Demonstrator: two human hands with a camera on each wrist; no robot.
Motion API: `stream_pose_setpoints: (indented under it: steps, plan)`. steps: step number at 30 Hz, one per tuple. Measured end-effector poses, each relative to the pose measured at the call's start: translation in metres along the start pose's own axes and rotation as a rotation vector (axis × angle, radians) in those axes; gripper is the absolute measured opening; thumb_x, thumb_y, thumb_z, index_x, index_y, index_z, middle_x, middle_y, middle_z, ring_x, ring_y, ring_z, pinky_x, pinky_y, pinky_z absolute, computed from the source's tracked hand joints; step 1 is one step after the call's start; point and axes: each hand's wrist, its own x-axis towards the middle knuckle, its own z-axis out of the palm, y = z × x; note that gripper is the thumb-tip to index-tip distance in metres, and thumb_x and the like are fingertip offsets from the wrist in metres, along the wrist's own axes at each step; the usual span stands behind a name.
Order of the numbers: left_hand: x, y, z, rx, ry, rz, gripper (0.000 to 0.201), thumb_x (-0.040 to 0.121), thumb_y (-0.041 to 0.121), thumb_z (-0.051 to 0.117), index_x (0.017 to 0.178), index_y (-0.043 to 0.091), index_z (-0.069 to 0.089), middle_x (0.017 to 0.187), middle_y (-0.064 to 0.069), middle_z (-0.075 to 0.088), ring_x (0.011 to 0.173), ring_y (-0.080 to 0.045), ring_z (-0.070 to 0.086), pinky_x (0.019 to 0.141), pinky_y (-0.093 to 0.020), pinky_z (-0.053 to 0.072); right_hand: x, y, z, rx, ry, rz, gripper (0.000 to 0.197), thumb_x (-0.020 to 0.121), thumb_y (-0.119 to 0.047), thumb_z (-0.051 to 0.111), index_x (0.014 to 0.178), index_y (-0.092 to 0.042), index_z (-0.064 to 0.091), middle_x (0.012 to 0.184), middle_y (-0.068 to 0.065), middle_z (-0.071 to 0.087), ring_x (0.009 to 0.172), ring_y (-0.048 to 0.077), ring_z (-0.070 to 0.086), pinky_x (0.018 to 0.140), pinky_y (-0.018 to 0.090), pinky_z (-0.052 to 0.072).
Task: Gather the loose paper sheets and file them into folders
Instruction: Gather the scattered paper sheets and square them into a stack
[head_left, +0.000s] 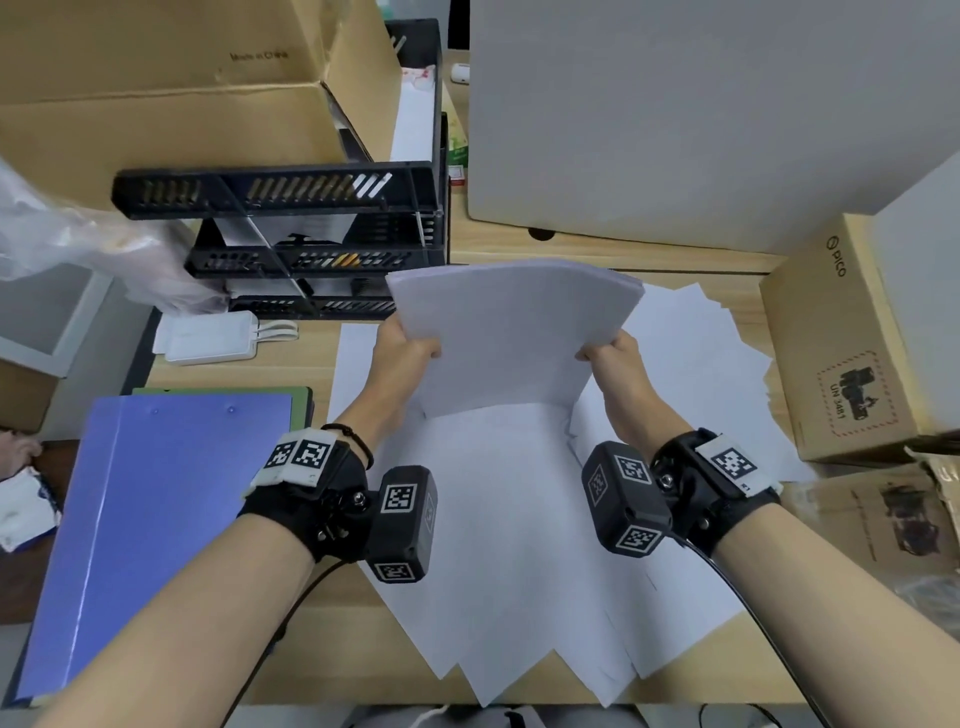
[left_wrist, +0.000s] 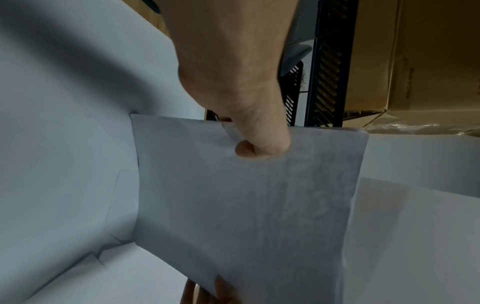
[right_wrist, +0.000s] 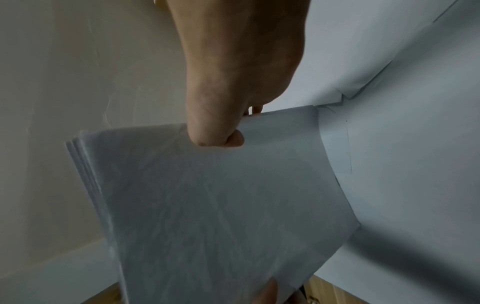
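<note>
A stack of white paper sheets (head_left: 511, 332) stands upright on its bottom edge at the middle of the desk. My left hand (head_left: 410, 345) grips its left side, thumb on the near face. My right hand (head_left: 605, 351) grips its right side the same way. Both wrist views show a thumb pressed on the stack (left_wrist: 249, 205) (right_wrist: 213, 205), with the other fingers hidden behind it. More loose white sheets (head_left: 530, 561) lie fanned out flat on the desk under and around the stack. A blue folder (head_left: 156, 519) lies shut at the left, on top of a green one (head_left: 301, 397).
A black stacked letter tray (head_left: 311, 244) stands behind the papers. Cardboard boxes stand at the back left (head_left: 182, 93) and right (head_left: 841, 353), and a large white box (head_left: 675, 114) at the back. A white power bank (head_left: 208, 338) lies left of the papers.
</note>
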Motion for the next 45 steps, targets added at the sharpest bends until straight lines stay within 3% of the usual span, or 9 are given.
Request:
stream_pose_setpoints:
  steps: [5,11,16,22,28,35,38,40,45]
  plan:
    - [-0.002,-0.004,0.006,0.000,-0.014,-0.009,0.030,0.083,-0.009,0.048,0.097,0.016,0.058,0.089,0.005,0.062,0.084,-0.011,0.054,0.067,-0.021,0.043,0.002,0.007,-0.004,-0.027,-0.023,0.017,0.040,0.083,0.013,0.031,0.083,-0.020,0.053,0.084,-0.005,0.053,0.079,0.014,0.044,0.066,0.023,0.036]
    - [0.004,0.014,0.036,-0.020,-0.035,0.064,0.022,0.086,0.002,0.052,0.097,0.019,0.061,0.091,0.007,0.067,0.077,-0.004,0.062,0.066,-0.018,0.051,0.013,-0.001,-0.025,0.015,0.080,-0.038,0.027,0.093,-0.006,0.046,0.114,-0.012,0.061,0.106,-0.003,0.068,0.092,0.010,0.063,0.073,0.023,0.050]
    - [0.018,0.025,0.080,0.010,-0.178,0.072,0.027,0.090,0.004,0.054,0.101,0.027,0.062,0.095,0.012,0.070,0.077,0.001,0.066,0.071,-0.019,0.055,0.023,0.008,-0.074,-0.001,0.171,-0.057,0.019,0.092,-0.004,0.046,0.096,-0.016,0.060,0.101,0.007,0.067,0.090,0.018,0.062,0.079,0.032,0.051]
    - [0.036,0.009,0.137,0.152,-0.351,-0.024,0.022,0.092,0.008,0.056,0.102,0.027,0.061,0.096,0.012,0.068,0.080,-0.004,0.065,0.068,-0.015,0.053,0.033,0.040,-0.121,0.039,0.297,0.093,0.028,0.092,-0.001,0.045,0.089,-0.024,0.060,0.091,-0.002,0.065,0.086,0.019,0.060,0.072,0.027,0.050]
    - [0.054,-0.021,0.177,0.201,-0.346,-0.149,0.023,0.089,0.007,0.051,0.103,0.020,0.065,0.096,0.002,0.070,0.079,-0.012,0.066,0.070,-0.022,0.053,0.052,0.074,-0.146,-0.017,0.324,0.220,0.026,0.091,-0.002,0.047,0.090,-0.025,0.060,0.097,0.000,0.067,0.091,0.022,0.062,0.085,0.036,0.052]
    - [0.075,-0.040,0.206,0.271,-0.299,-0.221,0.019,0.087,0.009,0.051,0.095,0.000,0.065,0.085,-0.004,0.062,0.078,-0.020,0.058,0.068,-0.026,0.043,0.077,0.083,-0.166,-0.043,0.352,0.304,0.023,0.091,0.000,0.044,0.101,-0.014,0.059,0.082,-0.006,0.062,0.070,0.011,0.057,0.044,0.010,0.044]
    - [0.085,-0.043,0.217,0.299,-0.313,-0.277,0.030,0.094,0.009,0.051,0.120,0.017,0.063,0.112,0.008,0.060,0.091,-0.003,0.056,0.074,-0.013,0.043,0.092,0.089,-0.177,-0.099,0.442,0.325,0.026,0.089,-0.002,0.043,0.105,-0.015,0.059,0.089,-0.002,0.061,0.077,0.016,0.056,0.050,0.017,0.042]
    - [0.090,-0.049,0.222,0.337,-0.330,-0.309,0.044,0.096,0.013,0.053,0.139,0.020,0.050,0.140,0.004,0.047,0.120,-0.011,0.048,0.091,-0.021,0.037,0.100,0.094,-0.181,-0.147,0.479,0.351,0.028,0.087,-0.003,0.041,0.106,-0.013,0.060,0.094,0.002,0.061,0.079,0.019,0.055,0.057,0.023,0.040]
    - [0.097,-0.062,0.235,0.287,-0.297,-0.343,0.063,0.093,0.017,0.060,0.148,0.020,0.031,0.148,0.003,0.040,0.126,-0.014,0.044,0.095,-0.025,0.036,0.110,0.108,-0.180,-0.147,0.453,0.394,0.035,0.082,-0.009,0.041,0.111,-0.013,0.060,0.098,0.001,0.060,0.088,0.023,0.056,0.073,0.027,0.042]
